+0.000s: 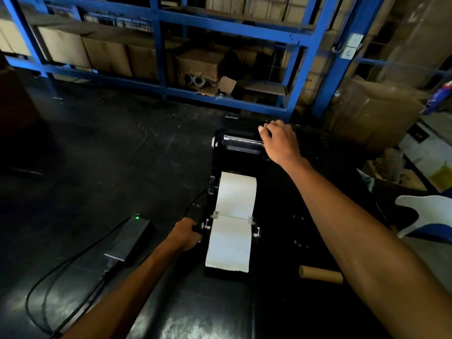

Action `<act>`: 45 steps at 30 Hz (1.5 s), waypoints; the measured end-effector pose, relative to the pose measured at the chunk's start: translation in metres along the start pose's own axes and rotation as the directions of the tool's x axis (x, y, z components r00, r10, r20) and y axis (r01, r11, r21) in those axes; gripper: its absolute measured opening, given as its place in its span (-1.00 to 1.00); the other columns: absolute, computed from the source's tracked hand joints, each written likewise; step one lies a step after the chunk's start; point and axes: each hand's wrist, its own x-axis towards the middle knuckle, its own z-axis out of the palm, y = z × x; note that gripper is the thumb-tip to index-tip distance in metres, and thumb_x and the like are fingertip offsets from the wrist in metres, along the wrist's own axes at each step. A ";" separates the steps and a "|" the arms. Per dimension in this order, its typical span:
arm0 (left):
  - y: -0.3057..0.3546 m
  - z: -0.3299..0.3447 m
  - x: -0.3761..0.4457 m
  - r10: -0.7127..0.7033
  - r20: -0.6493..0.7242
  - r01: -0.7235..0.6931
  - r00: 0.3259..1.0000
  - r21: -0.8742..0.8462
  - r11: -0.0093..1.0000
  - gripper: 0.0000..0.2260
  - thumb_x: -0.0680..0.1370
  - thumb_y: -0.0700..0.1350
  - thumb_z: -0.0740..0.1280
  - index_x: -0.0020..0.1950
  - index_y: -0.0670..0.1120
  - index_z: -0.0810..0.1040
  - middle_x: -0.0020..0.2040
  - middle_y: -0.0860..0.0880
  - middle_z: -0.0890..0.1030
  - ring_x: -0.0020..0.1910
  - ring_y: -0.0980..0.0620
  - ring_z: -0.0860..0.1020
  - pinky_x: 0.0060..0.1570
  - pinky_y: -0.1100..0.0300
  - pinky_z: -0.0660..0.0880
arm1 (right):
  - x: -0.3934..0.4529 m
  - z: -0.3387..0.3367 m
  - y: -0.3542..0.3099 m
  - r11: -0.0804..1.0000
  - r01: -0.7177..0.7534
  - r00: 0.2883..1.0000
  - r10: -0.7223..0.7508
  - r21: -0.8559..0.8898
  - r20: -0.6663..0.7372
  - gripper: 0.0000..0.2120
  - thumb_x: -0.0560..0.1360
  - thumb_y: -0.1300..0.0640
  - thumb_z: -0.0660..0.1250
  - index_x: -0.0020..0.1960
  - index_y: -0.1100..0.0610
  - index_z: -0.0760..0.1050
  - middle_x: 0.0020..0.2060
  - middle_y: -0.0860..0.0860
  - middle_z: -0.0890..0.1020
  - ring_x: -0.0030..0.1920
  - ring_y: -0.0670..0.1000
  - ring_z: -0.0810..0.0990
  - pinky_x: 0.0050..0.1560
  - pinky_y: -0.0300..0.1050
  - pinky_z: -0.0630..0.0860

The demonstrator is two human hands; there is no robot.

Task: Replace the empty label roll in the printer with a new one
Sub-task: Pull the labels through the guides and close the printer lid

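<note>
A black label printer (238, 152) lies open on the dark surface, its lid tipped back at the far end. A new white label roll (236, 192) sits inside, and its paper strip (230, 243) runs toward me between two small white guides, ending in a jagged edge. My left hand (187, 234) grips the printer's near left side. The fingers of my right hand (278, 139) curl over the right edge of the raised lid. The empty brown cardboard core (320, 274) lies on its side to the right of the printer.
A black power adapter (128, 237) with a green light and looping cables sits to the left. Blue metal shelving (244, 99) with cardboard boxes stands behind. Cardboard boxes and scraps are piled at the right, with a white and blue object (430, 214) nearby.
</note>
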 end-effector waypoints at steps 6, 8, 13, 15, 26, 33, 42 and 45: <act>0.009 0.009 -0.020 0.053 0.008 -0.053 0.999 -0.058 0.997 -0.81 0.42 -0.26 0.36 0.01 -0.25 0.62 -0.01 -0.27 0.65 0.00 -0.20 0.63 -0.12 0.14 0.49 | -0.069 -0.027 0.006 0.896 0.075 0.916 0.112 0.438 -0.385 -0.78 0.36 0.13 0.51 -0.30 0.19 0.51 -0.19 0.11 0.48 -0.10 0.17 0.52 -0.02 0.02 0.45; 0.009 0.009 -0.019 0.041 0.001 -0.041 0.999 -0.075 0.996 -0.80 0.41 -0.27 0.35 0.01 -0.25 0.61 -0.03 -0.27 0.65 -0.02 -0.21 0.62 -0.10 0.11 0.51 | -0.087 -0.015 0.004 0.795 -0.013 0.922 0.244 0.607 -0.300 -0.72 0.29 0.06 0.56 -0.18 0.07 0.47 -0.10 0.09 0.47 -0.09 0.12 0.53 0.02 0.08 0.52; 0.005 0.006 -0.017 0.016 0.001 -0.016 1.000 -0.171 0.985 -0.85 0.39 -0.36 0.33 -0.34 -0.16 0.57 -0.40 -0.12 0.54 -0.48 0.02 0.49 -0.40 0.23 0.43 | -0.129 0.027 0.016 0.624 -0.270 0.917 0.399 0.733 -0.002 -0.35 0.19 -0.25 0.49 0.19 -0.03 0.45 0.12 0.05 0.59 0.13 0.01 0.58 0.21 0.08 0.51; 0.005 0.008 -0.020 0.006 0.001 -0.006 1.000 -0.237 0.971 -0.81 0.39 -0.38 0.34 -0.39 -0.15 0.55 -0.45 -0.11 0.51 -0.52 0.04 0.43 -0.45 0.25 0.37 | -0.144 0.035 0.021 0.646 -0.313 0.926 0.371 0.696 0.072 -0.28 0.19 -0.28 0.47 0.25 0.04 0.47 0.14 0.04 0.63 0.15 0.01 0.59 0.23 0.10 0.51; 0.005 0.017 -0.042 -0.083 0.033 0.085 0.996 -0.645 0.760 -0.83 0.41 -0.14 0.33 -0.40 -0.07 0.55 -0.34 -0.08 0.42 -0.44 0.06 0.34 -0.36 0.18 0.28 | -0.214 0.041 0.036 0.848 -0.390 0.914 0.310 0.359 0.260 -0.19 0.28 -0.33 0.42 0.43 -0.19 0.18 0.37 0.03 0.39 0.37 0.10 0.34 0.28 0.11 0.37; 0.012 0.012 -0.044 -0.040 0.118 0.112 0.992 -0.699 0.707 0.12 0.16 0.58 0.23 0.55 0.14 -0.13 0.51 -0.15 0.27 0.40 -0.21 0.35 0.33 -0.09 0.35 | -0.208 0.034 0.024 0.565 -0.627 0.778 0.484 0.536 0.400 -0.40 0.43 -0.38 0.18 0.24 0.03 0.46 0.18 0.04 0.57 -0.03 -0.09 0.50 -0.01 -0.12 0.38; 0.021 0.017 -0.041 -0.131 -0.005 0.095 0.991 -0.664 0.742 0.06 0.30 0.43 0.32 0.55 0.04 -0.20 0.55 -0.21 0.16 0.43 -0.28 0.30 0.37 -0.20 0.32 | -0.216 0.046 0.027 0.246 -0.822 0.561 0.498 0.513 0.661 -0.12 0.28 -0.51 0.23 0.42 0.02 0.30 0.36 0.10 0.40 0.24 0.15 0.45 0.08 0.14 0.45; 0.023 0.016 -0.042 -0.133 -0.006 0.094 0.991 -0.676 0.731 0.07 0.29 0.42 0.34 0.56 0.02 -0.18 0.55 -0.20 0.16 0.42 -0.26 0.31 0.36 -0.18 0.34 | -0.216 0.049 0.025 0.189 -0.822 0.553 0.492 0.537 0.673 -0.12 0.28 -0.50 0.24 0.43 0.01 0.29 0.35 0.12 0.41 0.10 0.12 0.47 -0.02 0.07 0.51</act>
